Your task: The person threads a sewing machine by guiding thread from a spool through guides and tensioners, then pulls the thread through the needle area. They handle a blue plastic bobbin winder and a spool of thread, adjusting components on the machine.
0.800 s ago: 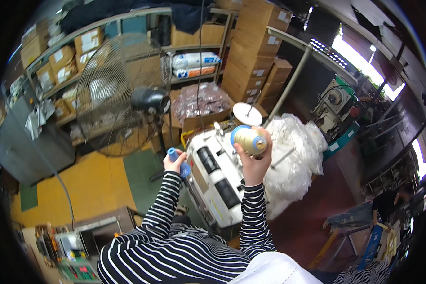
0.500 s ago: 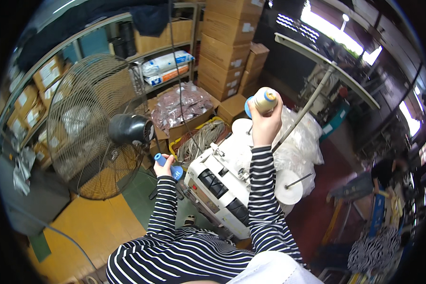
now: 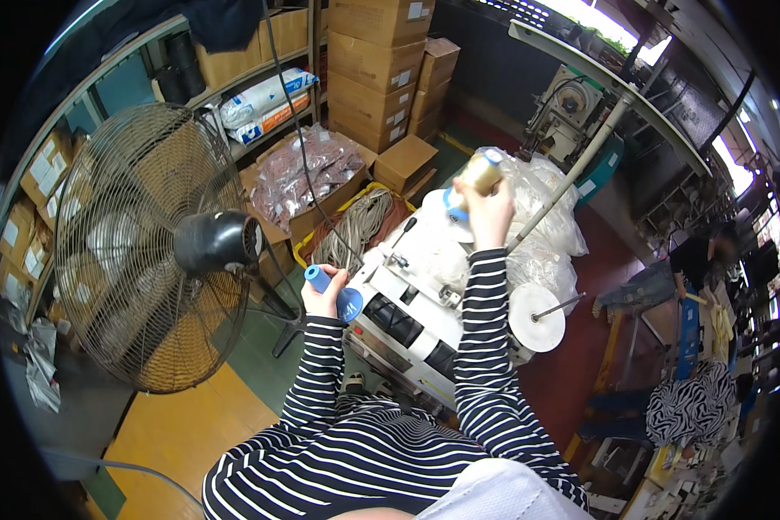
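A bare blue thread spool (image 3: 317, 276) with a wide round base is gripped by my left hand (image 3: 324, 300), beside the left end of a white machine (image 3: 425, 341). My right hand (image 3: 491, 212) is wrapped round a cone of cream thread (image 3: 481, 176) on a blue spool. It tilts above the machine's far side, its blue base over a white round plate that my hand partly hides; I cannot tell whether they touch. Nearer on the right, a second white round plate (image 3: 527, 321) carries a thin metal spindle (image 3: 568, 304) with no cone on it.
A large caged fan (image 3: 147, 260) stands at the left. Behind the machine are an open carton of plastic-wrapped pieces (image 3: 308, 173), coiled rope (image 3: 360, 221) and stacked cartons (image 3: 377, 78). A pole (image 3: 572, 173) slants up beside clear plastic bags (image 3: 542, 260). Another person (image 3: 659, 286) is at the right.
My right hand has tipped the thread cone and brought its base nearer the far plate. My left hand has shifted right with the blue spool. The whole view has turned slightly.
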Demonstrator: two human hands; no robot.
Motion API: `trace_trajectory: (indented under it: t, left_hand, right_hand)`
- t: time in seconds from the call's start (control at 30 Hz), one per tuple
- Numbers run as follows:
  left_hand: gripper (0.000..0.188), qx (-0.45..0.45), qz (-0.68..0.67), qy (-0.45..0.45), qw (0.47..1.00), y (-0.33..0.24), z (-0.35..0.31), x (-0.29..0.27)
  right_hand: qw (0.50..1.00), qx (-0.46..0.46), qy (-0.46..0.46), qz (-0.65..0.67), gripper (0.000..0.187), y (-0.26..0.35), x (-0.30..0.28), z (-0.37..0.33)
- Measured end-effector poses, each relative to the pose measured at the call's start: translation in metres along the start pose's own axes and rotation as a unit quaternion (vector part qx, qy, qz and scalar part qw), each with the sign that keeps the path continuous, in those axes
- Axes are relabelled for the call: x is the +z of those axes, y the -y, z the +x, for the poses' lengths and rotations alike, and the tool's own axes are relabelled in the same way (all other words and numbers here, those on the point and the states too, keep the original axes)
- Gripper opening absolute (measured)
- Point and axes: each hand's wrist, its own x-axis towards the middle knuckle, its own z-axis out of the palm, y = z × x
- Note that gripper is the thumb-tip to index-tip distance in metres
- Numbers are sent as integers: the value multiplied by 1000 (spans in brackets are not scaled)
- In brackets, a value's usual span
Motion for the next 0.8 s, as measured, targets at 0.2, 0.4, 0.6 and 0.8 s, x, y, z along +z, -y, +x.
trace_trajectory:
  t: [0.2,0.4,0.6,0.8]
  left_hand:
    - [17,22,11,-6,1000,-8,-28,-1]
    - [18,-7,24,17,1000,-8,-37,8]
    - [16,0,25,69,997,-14,-27,23]
    - [16,-5,27,105,994,-18,-11,21]
  right_hand:
    - [993,22,90,70,52,-18,1,-21]
    - [993,-41,84,69,56,-17,-6,-28]
    - [990,-15,99,102,56,-15,-9,-18]
    - [994,-12,90,68,55,-18,-7,-17]
